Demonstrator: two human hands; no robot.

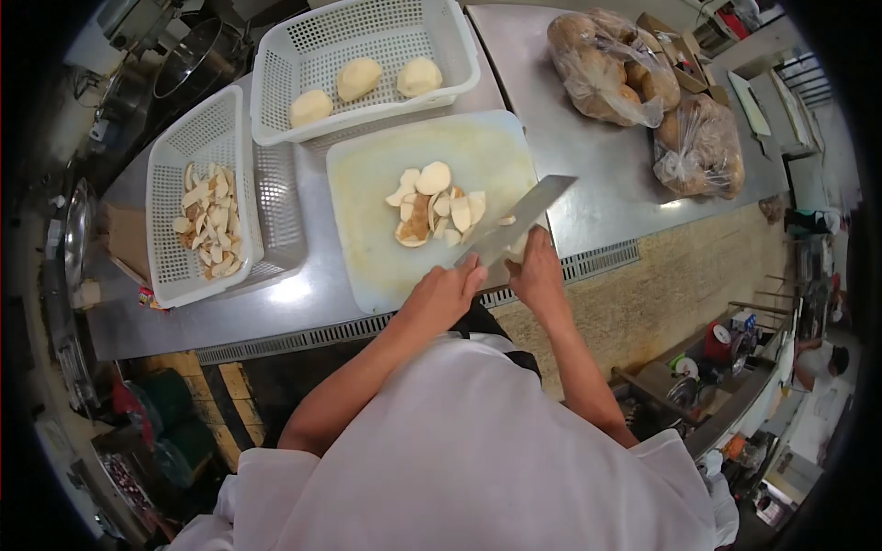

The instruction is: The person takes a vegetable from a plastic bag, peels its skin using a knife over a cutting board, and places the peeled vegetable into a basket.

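Observation:
My left hand [443,296] is closed round the handle end of a cleaver [535,209], whose broad blade slants up to the right over the board's edge. Just behind the blade, my right hand [539,277] grips a pale peeled root vegetable [517,246], mostly hidden by blade and fingers. A small pale sliver [506,220] shows against the blade. On the white cutting board [372,262], left of the cleaver, lies a heap of pale trimmings [443,209], some with brown skin.
A white plastic basket [367,122] at the back holds three peeled vegetables. Another basket [158,211] on the left contains peelings. Clear bags of brown unpeeled roots [597,73] lie on the metal table [579,211] at the right. Another person [818,363] is at far right.

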